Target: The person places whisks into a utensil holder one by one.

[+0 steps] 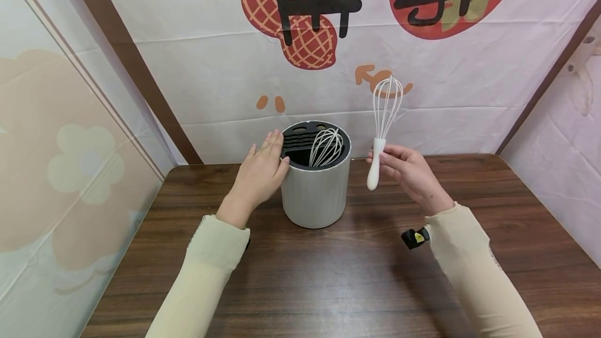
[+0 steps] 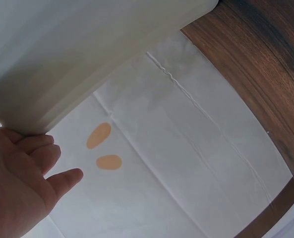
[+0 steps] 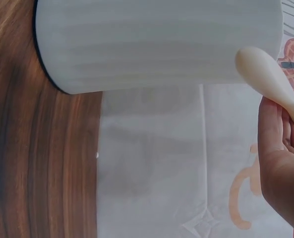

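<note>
A white whisk (image 1: 376,163) stands upright, handle down, in my right hand (image 1: 413,173), which pinches it near the top of the handle. To its left is a white ribbed utensil holder (image 1: 314,200) with a black slotted insert (image 1: 300,141). The wire loops of a second whisk (image 1: 327,147) stick out of its large opening; the handle is hidden inside. My left hand (image 1: 260,171) rests against the holder's left rim with fingers extended. In the right wrist view, the held whisk's rounded handle end (image 3: 260,69) appears in front of the holder's wall (image 3: 161,44).
The holder stands on a dark brown wooden table (image 1: 305,280), near its back edge. A white printed cloth (image 1: 211,67) hangs behind the table, and more cloth covers both sides. A black strap piece (image 1: 415,238) shows at the right wrist.
</note>
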Demonstrator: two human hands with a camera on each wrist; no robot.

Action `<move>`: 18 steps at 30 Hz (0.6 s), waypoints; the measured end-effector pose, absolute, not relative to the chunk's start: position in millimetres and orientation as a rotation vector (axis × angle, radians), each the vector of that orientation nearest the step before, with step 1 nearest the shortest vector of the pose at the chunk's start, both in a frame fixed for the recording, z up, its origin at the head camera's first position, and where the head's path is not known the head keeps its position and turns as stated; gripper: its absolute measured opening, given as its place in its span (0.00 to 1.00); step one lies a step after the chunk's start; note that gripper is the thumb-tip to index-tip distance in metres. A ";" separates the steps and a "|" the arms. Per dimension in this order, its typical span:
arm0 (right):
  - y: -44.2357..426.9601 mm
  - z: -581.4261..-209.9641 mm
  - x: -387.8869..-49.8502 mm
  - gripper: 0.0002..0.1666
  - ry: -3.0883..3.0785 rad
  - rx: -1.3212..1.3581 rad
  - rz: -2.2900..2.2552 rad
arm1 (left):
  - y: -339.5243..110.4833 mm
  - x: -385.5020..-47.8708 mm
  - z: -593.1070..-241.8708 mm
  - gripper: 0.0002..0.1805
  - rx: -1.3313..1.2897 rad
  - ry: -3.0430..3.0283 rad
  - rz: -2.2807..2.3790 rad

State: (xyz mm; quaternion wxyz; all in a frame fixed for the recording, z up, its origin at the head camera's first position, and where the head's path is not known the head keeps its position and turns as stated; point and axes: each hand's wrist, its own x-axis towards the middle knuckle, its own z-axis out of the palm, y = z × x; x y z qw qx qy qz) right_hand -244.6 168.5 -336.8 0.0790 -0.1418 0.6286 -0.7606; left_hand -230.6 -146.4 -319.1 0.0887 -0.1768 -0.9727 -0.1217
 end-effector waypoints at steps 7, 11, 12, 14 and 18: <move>158.7 -328.2 -246.4 0.15 1.868 -0.423 -2.319 | -146.8 -230.8 -319.6 0.33 -0.525 -2.887 -0.360; 155.5 -325.4 -246.9 0.12 1.874 -0.456 -2.328 | -147.1 -231.0 -320.3 0.33 -0.522 -2.887 -0.362; 154.9 -324.9 -246.8 0.11 1.871 -0.467 -2.330 | -147.2 -231.1 -320.4 0.33 -0.522 -2.888 -0.365; 154.0 -324.2 -246.8 0.09 1.856 -0.474 -2.338 | -147.2 -231.2 -320.5 0.33 -0.522 -2.888 -0.367; 152.1 -323.2 -246.8 0.09 1.830 -0.469 -2.353 | -147.2 -231.3 -320.3 0.33 -0.524 -2.886 -0.369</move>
